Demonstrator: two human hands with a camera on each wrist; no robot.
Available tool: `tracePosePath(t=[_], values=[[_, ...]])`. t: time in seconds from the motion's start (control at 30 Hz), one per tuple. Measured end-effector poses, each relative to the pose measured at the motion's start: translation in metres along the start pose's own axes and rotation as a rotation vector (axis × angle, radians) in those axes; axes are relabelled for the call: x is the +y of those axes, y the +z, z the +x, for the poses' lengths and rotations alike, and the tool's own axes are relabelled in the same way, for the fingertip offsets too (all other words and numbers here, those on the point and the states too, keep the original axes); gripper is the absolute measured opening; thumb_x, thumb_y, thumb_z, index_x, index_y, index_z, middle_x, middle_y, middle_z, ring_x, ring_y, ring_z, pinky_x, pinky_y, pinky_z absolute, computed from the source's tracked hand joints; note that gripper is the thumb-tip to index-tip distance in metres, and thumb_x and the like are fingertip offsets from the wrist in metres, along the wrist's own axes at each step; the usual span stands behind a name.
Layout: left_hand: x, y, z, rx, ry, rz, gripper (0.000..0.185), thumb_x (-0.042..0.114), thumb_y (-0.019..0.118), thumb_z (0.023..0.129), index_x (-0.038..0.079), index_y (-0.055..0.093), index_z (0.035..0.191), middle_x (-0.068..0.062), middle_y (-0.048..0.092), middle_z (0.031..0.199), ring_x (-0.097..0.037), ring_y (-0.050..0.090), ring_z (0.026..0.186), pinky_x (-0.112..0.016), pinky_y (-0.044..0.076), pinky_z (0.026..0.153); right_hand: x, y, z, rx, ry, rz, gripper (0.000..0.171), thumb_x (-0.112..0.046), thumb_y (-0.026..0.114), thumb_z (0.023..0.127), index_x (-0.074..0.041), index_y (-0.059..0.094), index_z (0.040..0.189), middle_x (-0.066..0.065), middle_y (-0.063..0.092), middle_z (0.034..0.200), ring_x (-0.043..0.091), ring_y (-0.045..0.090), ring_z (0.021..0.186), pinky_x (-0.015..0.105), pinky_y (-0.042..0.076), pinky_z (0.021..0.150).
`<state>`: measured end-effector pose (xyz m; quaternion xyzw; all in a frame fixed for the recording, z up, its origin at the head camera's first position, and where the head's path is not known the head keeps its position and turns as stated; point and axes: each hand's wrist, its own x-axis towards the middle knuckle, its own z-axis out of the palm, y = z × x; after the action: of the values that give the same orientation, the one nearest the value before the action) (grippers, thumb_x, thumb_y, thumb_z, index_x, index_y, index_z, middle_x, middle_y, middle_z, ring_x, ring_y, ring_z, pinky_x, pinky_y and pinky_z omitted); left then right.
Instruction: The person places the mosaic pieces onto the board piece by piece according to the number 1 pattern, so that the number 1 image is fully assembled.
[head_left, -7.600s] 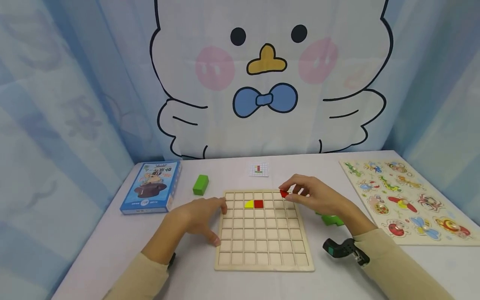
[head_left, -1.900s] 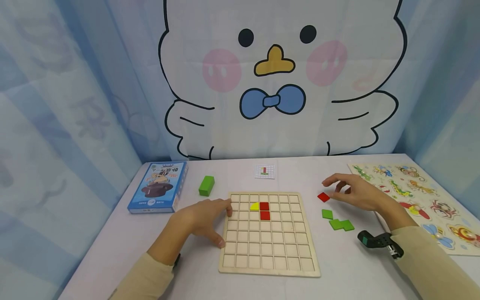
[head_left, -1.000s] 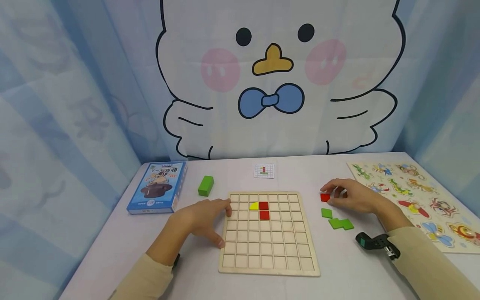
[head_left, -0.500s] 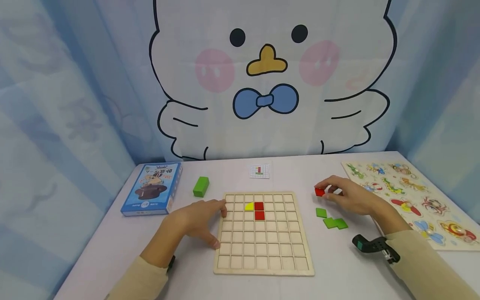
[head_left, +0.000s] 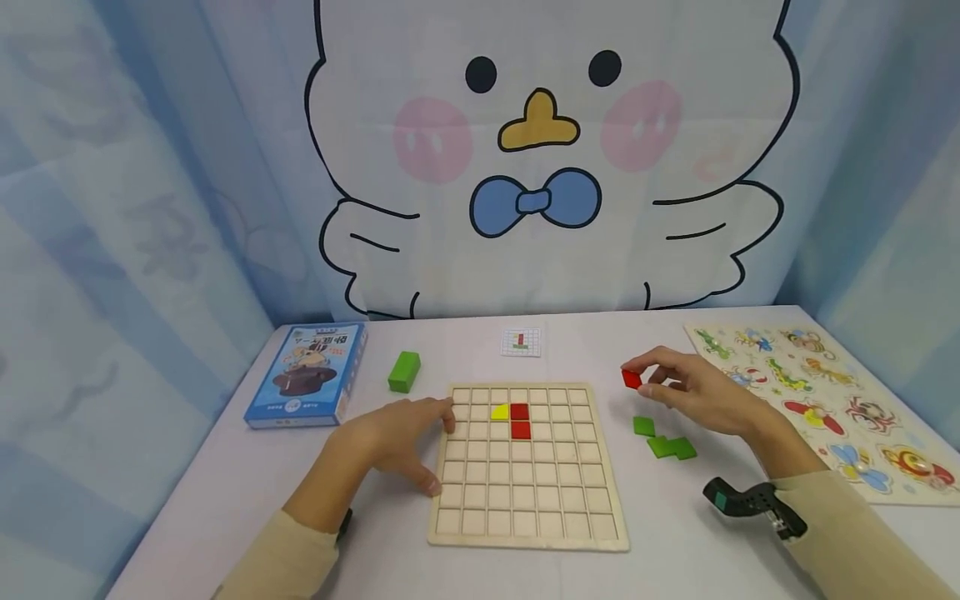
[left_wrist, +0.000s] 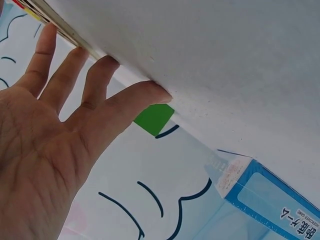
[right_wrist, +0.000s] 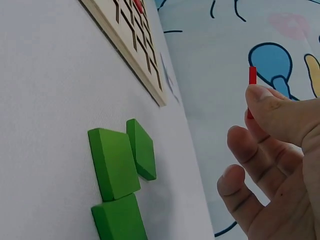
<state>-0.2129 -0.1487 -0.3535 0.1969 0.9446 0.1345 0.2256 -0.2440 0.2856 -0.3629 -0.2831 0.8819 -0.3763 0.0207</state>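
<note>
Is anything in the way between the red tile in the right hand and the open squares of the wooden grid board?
Nothing visible. The right hand pinches the small red square tile above the table, right of the wooden grid board. The flat green tiles lie nearer the person, off that line.

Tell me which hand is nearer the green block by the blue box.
Left. The left hand rests at the board's left edge, just below the green block; the right hand is across the board, pinching a red tile.

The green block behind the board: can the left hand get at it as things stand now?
Probably yes. The left hand rests open on the grid board's left edge, holding nothing, and only bare table lies between it and the green block.
</note>
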Motion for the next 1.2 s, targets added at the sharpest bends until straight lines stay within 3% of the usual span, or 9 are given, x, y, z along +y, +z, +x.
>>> tracePosePath(t=[0.37, 0.6, 1.2], values=[[0.002, 0.001, -0.003, 0.003, -0.003, -0.009, 0.066, 0.039, 0.097, 0.068, 0.029, 0.058, 0.120, -0.001, 0.038, 0.164, -0.027, 0.042, 0.146, -0.051, 0.036, 0.119, -0.011, 0.007, 0.004, -0.021, -0.078, 0.067, 0.030, -0.009, 0.066, 0.101, -0.014, 0.064, 0.130, 0.003, 0.065, 0.121, 0.022, 0.063, 0.093, 0.029, 0.052, 0.071], [0.003, 0.000, -0.002, 0.007, -0.003, 0.003, 0.066, 0.040, 0.097, 0.068, 0.030, 0.057, 0.120, -0.002, 0.046, 0.158, -0.025, 0.048, 0.140, -0.051, 0.038, 0.116, -0.013, 0.009, 0.007, -0.013, -0.104, 0.091, 0.031, -0.008, 0.065, 0.101, -0.014, 0.064, 0.131, 0.003, 0.066, 0.121, 0.019, 0.064, 0.093, 0.029, 0.053, 0.071], [0.001, 0.001, 0.000, 0.009, 0.002, 0.013, 0.066, 0.042, 0.096, 0.068, 0.030, 0.057, 0.120, -0.002, 0.038, 0.164, -0.027, 0.041, 0.147, -0.051, 0.035, 0.119, -0.026, 0.024, 0.019, -0.056, -0.143, 0.140, 0.031, -0.006, 0.066, 0.100, -0.011, 0.065, 0.130, 0.004, 0.064, 0.124, 0.020, 0.063, 0.094, 0.029, 0.054, 0.075]])
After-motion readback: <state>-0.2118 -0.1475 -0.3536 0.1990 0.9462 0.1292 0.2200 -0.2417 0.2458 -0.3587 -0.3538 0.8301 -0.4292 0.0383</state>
